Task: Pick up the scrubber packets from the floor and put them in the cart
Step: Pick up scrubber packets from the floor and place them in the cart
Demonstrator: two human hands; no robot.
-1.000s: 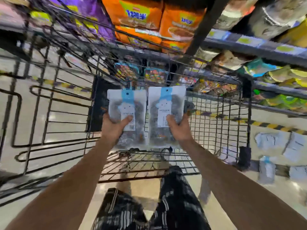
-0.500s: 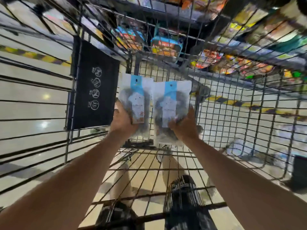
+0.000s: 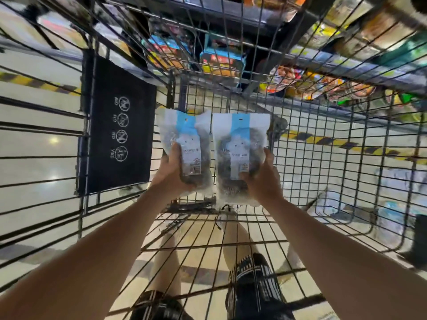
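Gripping crinkly packets [image 3: 184, 146], hands [image 3: 169, 173] inside wire cart [image 3: 323, 172].

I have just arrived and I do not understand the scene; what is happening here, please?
A person is loading a wire shopping cart in a shop aisle. The left hand holds one scrubber packet and the right hand holds a second packet, side by side inside the cart's basket. Both packets are gripped, not yet released. A few more packets seem to lie on the floor to the right, seen blurred through the wire.
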